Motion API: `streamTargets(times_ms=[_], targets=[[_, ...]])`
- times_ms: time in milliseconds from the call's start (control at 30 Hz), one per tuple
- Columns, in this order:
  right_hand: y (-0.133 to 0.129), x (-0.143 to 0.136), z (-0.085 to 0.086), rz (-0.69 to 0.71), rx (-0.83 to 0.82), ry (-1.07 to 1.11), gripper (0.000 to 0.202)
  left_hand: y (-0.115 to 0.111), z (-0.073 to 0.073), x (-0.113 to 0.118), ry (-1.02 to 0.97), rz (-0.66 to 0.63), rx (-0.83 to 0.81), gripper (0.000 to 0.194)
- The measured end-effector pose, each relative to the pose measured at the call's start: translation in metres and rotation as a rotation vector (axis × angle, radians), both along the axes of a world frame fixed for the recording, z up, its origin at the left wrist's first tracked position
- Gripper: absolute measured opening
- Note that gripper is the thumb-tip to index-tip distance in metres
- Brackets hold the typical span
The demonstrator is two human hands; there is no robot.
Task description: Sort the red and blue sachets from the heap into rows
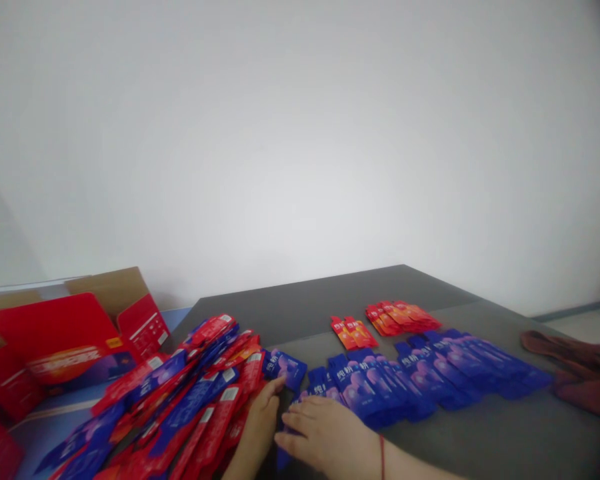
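My left hand (261,421) is beside the pile of mixed red and blue packets (190,393), its fingers closed at the lower edge of a blue packet (286,369) with a purple print. Close by on the right, my right hand (330,430), with a red cord at the wrist, lies palm down with fingers stretched out over the left end of a row of blue packets (375,387). Part of a blue packet shows beneath its fingers. The overlapping blue packets fan out rightward, print side up.
Behind the blue row lie a small group of red-orange packets (354,332) and a larger red-orange group (400,317). An open red printed box (75,347) stands at left, near brown cardboard (111,288). Brown cloth (580,373) lies at the right edge of the dark table (300,310).
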State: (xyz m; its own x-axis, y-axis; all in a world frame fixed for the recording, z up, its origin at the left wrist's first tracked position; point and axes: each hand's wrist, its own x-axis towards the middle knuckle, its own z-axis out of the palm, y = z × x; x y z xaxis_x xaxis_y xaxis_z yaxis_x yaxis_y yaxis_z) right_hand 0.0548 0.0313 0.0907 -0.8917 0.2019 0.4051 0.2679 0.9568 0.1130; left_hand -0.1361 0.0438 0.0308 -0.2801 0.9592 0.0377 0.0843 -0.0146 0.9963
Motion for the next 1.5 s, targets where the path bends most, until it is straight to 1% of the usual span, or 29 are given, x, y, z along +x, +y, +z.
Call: streamTargets(times_ms=[133,267,400,500,600,733,800,867,933,1000,1067,1133,1167,1200,1267,1300,1333,1400,1467,1500], targets=[[-0.002,-0.014,-0.005,0.031,0.054,-0.001,0.024,-0.001,0.012,-0.004,0.025,0.007,0.014,0.030],[0.001,-0.019,-0.015,0.034,0.062,0.004,0.024,0.001,0.015,-0.014,0.070,0.035,-0.018,0.029],[-0.001,-0.030,-0.037,-0.029,0.047,-0.057,0.026,0.005,0.011,-0.023,0.088,0.050,-0.045,0.033],[-0.002,-0.038,-0.051,-0.029,0.030,-0.085,0.028,0.008,0.007,-0.026,0.124,0.045,-0.050,0.039],[-0.002,-0.040,-0.054,-0.018,0.011,-0.063,0.027,0.008,0.005,-0.026,0.170,0.021,-0.048,0.041],[0.000,-0.038,-0.047,-0.018,-0.057,-0.085,0.024,0.004,0.002,-0.019,0.272,-0.021,-0.028,0.043],[0.001,-0.040,-0.047,-0.042,-0.096,-0.113,0.020,0.002,-0.002,-0.014,0.340,-0.028,-0.006,0.045],[0.001,-0.043,-0.051,-0.089,-0.112,-0.132,0.018,0.001,-0.006,-0.009,0.413,-0.045,0.027,0.048],[0.001,-0.047,-0.059,-0.150,-0.117,-0.113,0.019,0.000,-0.008,-0.006,0.484,-0.072,0.060,0.050],[0.001,-0.051,-0.067,-0.198,-0.126,-0.069,0.020,-0.001,-0.009,-0.005,0.551,-0.096,0.083,0.051],[0.001,-0.052,-0.071,-0.223,-0.131,-0.047,0.021,-0.001,-0.009,-0.004,0.603,-0.112,0.090,0.049],[0.001,-0.049,-0.067,-0.222,-0.126,-0.091,0.020,-0.002,-0.009,-0.004,0.648,-0.121,0.091,0.046],[0.001,-0.047,-0.062,-0.205,-0.129,-0.136,0.020,-0.002,-0.010,-0.003,0.665,-0.119,0.094,0.044],[0.002,-0.044,-0.054,-0.184,-0.144,-0.189,0.020,-0.002,-0.011,-0.002,0.681,-0.117,0.100,0.041],[0.006,-0.037,-0.033,-0.196,-0.192,-0.274,0.019,-0.002,-0.015,0.001,0.706,-0.115,0.132,0.036],[0.010,-0.034,-0.021,-0.223,-0.218,-0.285,0.018,-0.003,-0.016,0.003,0.718,-0.118,0.155,0.034],[0.016,-0.033,-0.008,-0.282,-0.239,-0.272,0.019,-0.003,-0.017,0.006,0.733,-0.120,0.181,0.033],[0.032,-0.033,0.015,-0.367,-0.267,-0.195,0.024,-0.005,-0.016,0.011,0.779,-0.114,0.221,0.036],[0.052,-0.040,0.031,-0.466,-0.310,-0.195,0.024,-0.007,-0.013,0.017,0.837,-0.101,0.234,0.038],[0.062,-0.045,0.035,-0.504,-0.321,-0.205,0.025,-0.008,-0.011,0.020,0.862,-0.096,0.231,0.038]])
